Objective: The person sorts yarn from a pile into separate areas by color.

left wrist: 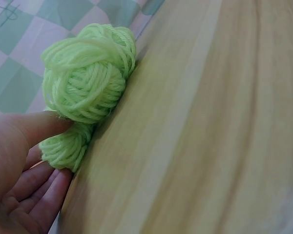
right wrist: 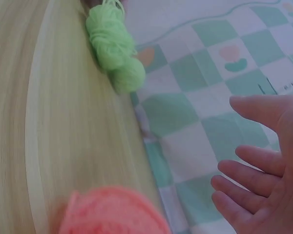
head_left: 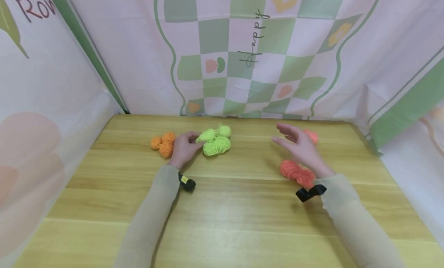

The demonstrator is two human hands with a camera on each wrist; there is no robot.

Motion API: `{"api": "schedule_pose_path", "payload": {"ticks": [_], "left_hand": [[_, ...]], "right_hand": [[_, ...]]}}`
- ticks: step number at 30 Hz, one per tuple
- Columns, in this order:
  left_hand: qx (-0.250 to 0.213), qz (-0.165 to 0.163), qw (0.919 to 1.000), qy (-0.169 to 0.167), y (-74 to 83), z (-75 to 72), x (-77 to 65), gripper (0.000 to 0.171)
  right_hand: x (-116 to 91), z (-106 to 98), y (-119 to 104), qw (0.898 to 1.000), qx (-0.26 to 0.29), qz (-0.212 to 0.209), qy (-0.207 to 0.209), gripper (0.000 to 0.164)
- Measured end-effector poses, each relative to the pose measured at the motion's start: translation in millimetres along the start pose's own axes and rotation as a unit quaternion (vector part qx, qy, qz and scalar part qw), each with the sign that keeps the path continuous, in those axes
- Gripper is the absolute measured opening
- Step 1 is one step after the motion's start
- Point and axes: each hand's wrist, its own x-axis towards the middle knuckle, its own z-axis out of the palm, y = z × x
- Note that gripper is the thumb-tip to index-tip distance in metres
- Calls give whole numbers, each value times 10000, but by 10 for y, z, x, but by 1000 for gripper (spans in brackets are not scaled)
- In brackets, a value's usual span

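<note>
Three light green yarn balls lie grouped near the back of the table: a loose-stranded ball (head_left: 207, 135) on the left, a round ball (head_left: 224, 131) behind and an oblong skein (head_left: 216, 146) in front. My left hand (head_left: 185, 147) pinches the left green ball; the left wrist view has the thumb above that ball (left wrist: 66, 148) and the fingers beneath it. My right hand (head_left: 299, 147) hovers above the table with fingers spread and holds nothing. Below it rests a coral-red skein (head_left: 296, 173), and another coral ball (head_left: 311, 136) is partly hidden behind this hand.
Three orange yarn balls (head_left: 165, 149) sit together just left of my left hand. A checkered cloth (head_left: 243, 59) hangs along the back edge of the wooden table (head_left: 215, 218), with printed cloth at both sides too.
</note>
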Motion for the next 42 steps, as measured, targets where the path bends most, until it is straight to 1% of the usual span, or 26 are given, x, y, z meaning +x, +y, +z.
{"api": "schedule_pose_path", "payload": {"ticks": [4,8,13,19,24,30,38,42], "left_hand": [[-2,7,10000,5,3,6,3,35],[-21,32,10000,29,6,11,0,35],[-18,50,10000,69,8,7,-1,35],[19,40,9999,91,-2,7,4,35],[-2,58,10000,73,-2,10,3,35],[-49,38,10000,54,7,7,-6,36],[-35,73,9999,64,2,10,-8,36],[-18,63,9999,77,-7,23,-2,37]], "right_hand": [[-69,-162,138,9994,71,21,350,64],[-142,-341,232,9980,-4,235,590,65],[-187,-542,322,9958,-146,553,717,68],[-141,-743,407,9928,-99,925,757,76],[-59,-871,523,9928,-133,996,648,81],[72,-952,657,9924,-401,1102,375,89],[222,-920,872,9877,-586,1446,-46,92],[249,-873,956,9871,-652,1461,-97,91]]}}
